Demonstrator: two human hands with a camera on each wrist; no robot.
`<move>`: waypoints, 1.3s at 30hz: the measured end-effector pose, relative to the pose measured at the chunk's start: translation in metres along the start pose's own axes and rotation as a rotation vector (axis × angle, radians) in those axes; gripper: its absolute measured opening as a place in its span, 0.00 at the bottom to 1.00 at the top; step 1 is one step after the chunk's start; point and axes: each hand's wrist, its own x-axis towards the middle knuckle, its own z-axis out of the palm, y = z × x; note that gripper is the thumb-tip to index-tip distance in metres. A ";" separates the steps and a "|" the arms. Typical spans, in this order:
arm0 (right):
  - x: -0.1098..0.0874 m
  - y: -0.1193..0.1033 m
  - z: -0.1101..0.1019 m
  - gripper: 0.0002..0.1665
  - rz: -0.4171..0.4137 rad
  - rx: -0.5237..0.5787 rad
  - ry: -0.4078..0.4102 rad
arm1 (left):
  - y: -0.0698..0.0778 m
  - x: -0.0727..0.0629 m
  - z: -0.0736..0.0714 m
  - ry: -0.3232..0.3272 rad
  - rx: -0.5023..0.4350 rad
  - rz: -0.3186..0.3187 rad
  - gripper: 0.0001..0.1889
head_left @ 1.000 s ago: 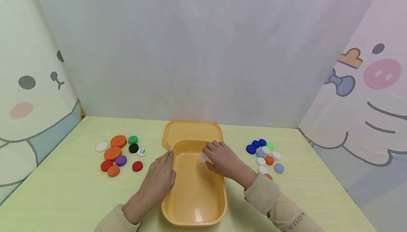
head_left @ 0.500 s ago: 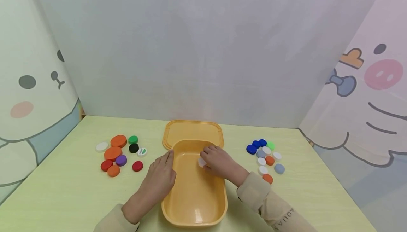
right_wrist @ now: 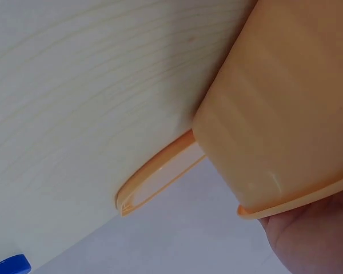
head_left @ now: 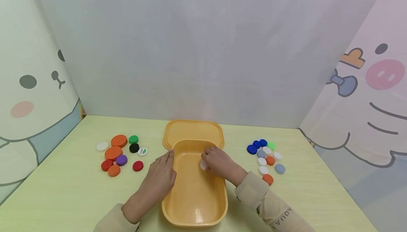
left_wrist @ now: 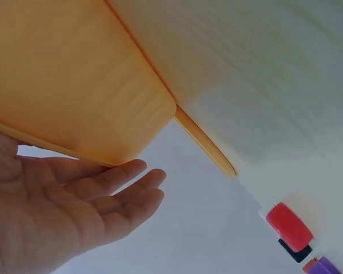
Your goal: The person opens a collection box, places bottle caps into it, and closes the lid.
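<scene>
In the head view a deep yellow plastic bin (head_left: 194,189) stands in the middle, its long side pointing away from me. My right hand (head_left: 219,163) reaches over the bin's right rim, its fingers curled around a whitish bottle cap (head_left: 203,164) inside. The bin's wall hides that cap from the right wrist camera, which shows only part of the hand (right_wrist: 314,242) below the rim. My left hand (head_left: 160,177) rests along the left rim. Its fingers (left_wrist: 126,177) extend loosely by the rim in the left wrist view.
Behind the bin lies its flat yellow lid (head_left: 194,131). Several caps spread to the left, including an orange one (head_left: 113,153) and a purple one (head_left: 122,160). At the right are several more, among them a blue cap (head_left: 252,149) and a light-green cap (head_left: 271,146).
My right hand has shifted slightly nearer to me and lower inside the bin, carrying the whitish bottle cap. The left hand stays at the left rim.
</scene>
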 end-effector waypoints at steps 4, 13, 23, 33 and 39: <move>0.000 0.001 -0.001 0.10 -0.011 -0.011 0.012 | 0.000 0.001 0.000 -0.003 0.000 -0.002 0.28; -0.005 0.007 -0.017 0.10 -0.012 0.032 0.082 | 0.001 0.003 0.000 -0.006 0.001 0.004 0.28; -0.017 0.021 -0.036 0.16 0.077 0.097 0.133 | -0.002 0.000 -0.001 -0.019 -0.002 -0.013 0.28; -0.042 0.055 -0.033 0.16 0.190 0.089 0.199 | -0.001 0.001 0.000 -0.033 -0.007 -0.016 0.29; -0.060 0.076 -0.026 0.17 0.249 0.107 0.209 | 0.000 0.000 0.000 -0.027 -0.012 -0.011 0.28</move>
